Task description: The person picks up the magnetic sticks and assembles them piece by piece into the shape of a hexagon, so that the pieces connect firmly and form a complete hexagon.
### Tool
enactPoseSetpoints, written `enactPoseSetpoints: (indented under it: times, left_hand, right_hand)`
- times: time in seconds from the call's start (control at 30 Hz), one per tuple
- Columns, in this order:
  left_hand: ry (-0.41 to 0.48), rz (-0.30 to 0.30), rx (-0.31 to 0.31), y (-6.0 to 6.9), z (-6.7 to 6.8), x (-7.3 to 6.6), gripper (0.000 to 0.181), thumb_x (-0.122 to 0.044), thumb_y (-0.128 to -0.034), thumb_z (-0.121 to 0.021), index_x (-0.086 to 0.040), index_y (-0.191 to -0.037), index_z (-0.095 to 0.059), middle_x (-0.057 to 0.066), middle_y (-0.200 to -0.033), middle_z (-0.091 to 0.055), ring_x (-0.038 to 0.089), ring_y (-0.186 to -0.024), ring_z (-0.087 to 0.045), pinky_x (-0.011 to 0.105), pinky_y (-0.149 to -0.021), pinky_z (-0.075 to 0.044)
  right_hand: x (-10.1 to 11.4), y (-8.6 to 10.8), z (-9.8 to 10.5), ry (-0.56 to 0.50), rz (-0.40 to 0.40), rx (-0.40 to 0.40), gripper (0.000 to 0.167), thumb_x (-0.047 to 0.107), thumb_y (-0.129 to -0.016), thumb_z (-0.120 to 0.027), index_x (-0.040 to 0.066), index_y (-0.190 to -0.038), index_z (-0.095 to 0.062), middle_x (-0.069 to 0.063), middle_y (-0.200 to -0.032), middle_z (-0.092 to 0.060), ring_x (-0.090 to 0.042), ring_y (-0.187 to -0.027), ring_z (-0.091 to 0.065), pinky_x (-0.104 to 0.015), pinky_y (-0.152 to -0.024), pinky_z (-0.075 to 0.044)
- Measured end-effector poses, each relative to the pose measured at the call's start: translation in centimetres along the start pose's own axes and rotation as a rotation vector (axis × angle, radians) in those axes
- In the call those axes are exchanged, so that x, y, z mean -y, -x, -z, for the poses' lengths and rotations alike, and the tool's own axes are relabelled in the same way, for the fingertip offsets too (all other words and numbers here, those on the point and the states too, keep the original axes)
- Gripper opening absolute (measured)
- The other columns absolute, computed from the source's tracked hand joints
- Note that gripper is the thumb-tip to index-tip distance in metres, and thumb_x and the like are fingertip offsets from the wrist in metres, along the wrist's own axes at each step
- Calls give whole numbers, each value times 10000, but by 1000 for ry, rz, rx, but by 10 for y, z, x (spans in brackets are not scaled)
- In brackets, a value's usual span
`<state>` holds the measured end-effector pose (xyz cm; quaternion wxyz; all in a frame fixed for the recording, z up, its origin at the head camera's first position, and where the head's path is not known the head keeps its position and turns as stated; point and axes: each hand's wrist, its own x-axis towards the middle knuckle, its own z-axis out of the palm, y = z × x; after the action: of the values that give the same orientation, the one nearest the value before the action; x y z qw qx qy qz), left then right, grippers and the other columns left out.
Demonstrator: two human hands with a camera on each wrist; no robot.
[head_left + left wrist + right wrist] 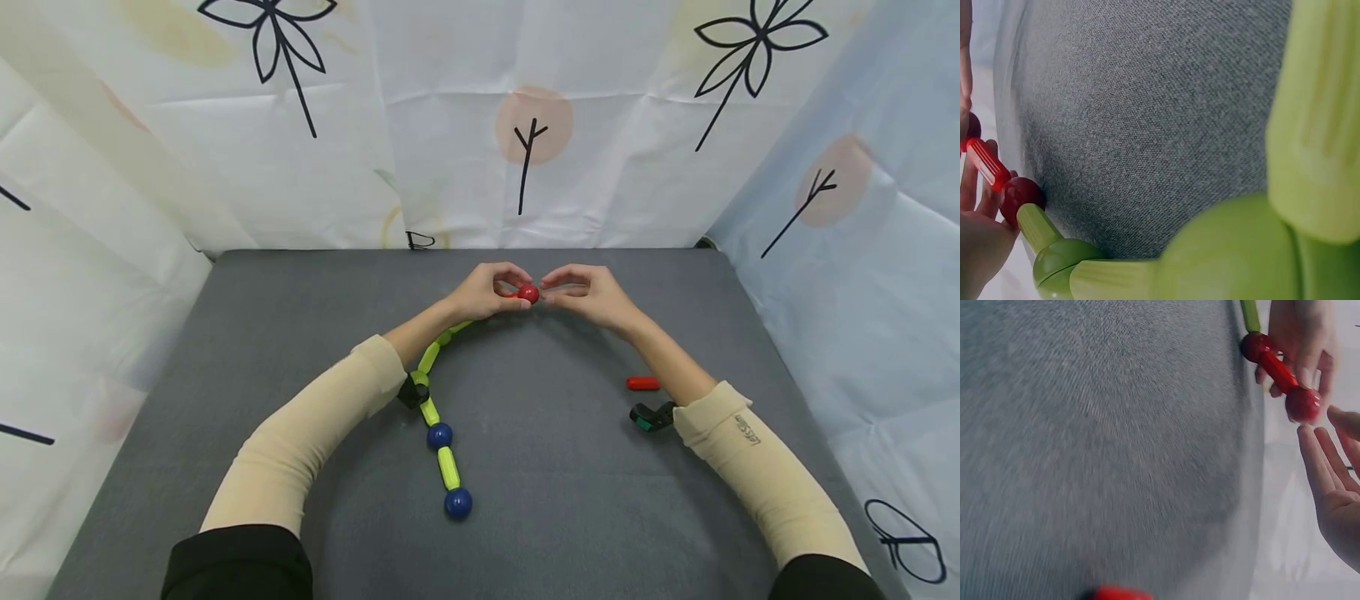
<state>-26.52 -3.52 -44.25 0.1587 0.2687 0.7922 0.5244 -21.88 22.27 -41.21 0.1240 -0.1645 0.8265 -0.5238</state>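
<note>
My left hand (491,290) pinches a red ball (528,292) at the end of a chain of rods and balls near the table's far edge. In the right wrist view a red rod (1279,374) joins that ball to a second, darker red ball (1255,347). Its other part runs on through yellow-green rods (429,358) and green balls (1065,265) to two blue balls (458,503) at the near end. My right hand (592,296) is just right of the pinched ball, fingers relaxed, holding nothing; a small gap shows in the right wrist view.
A loose red rod (642,383) lies on the grey table (555,517), left of my right forearm. Black wrist devices (652,417) sit at both sleeve cuffs. White patterned curtains (450,150) hang behind the table and at both sides.
</note>
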Motion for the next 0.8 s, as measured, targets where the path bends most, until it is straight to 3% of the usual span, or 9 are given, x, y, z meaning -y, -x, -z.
enactPoseSetpoints:
  times: [0.23, 0.53, 0.8]
  left_hand:
    - [20, -7, 5, 2, 3, 1, 427, -82, -940, -851, -25, -1335, -698, 171, -1269, -723, 288, -1001, -794, 265, -904, -614]
    - [26, -8, 1, 3, 6, 3, 436, -71, -947, -840, -27, -1353, -688, 174, -1290, -715, 294, -1020, -786, 263, -909, -606]
    - [36, 6, -3, 5, 6, 2, 432, -74, -956, -831, -28, -1359, -681, 177, -1298, -711, 318, -1056, -786, 288, -941, -611]
  right_hand:
    - [3, 32, 23, 61, -37, 57, 341, 155, -1045, -741, 21, -1355, -700, -245, -1409, -700, -75, -1137, -781, -203, -957, -583]
    - [-16, 87, 50, 114, -32, 167, 337, 99, -999, -787, -10, -1310, -717, -315, -1331, -710, -108, -1140, -767, -210, -950, -608]
    - [-36, 122, 67, 156, -60, 221, 344, 87, -969, -814, 13, -1295, -732, -236, -1263, -740, -132, -1119, -739, -227, -919, -615]
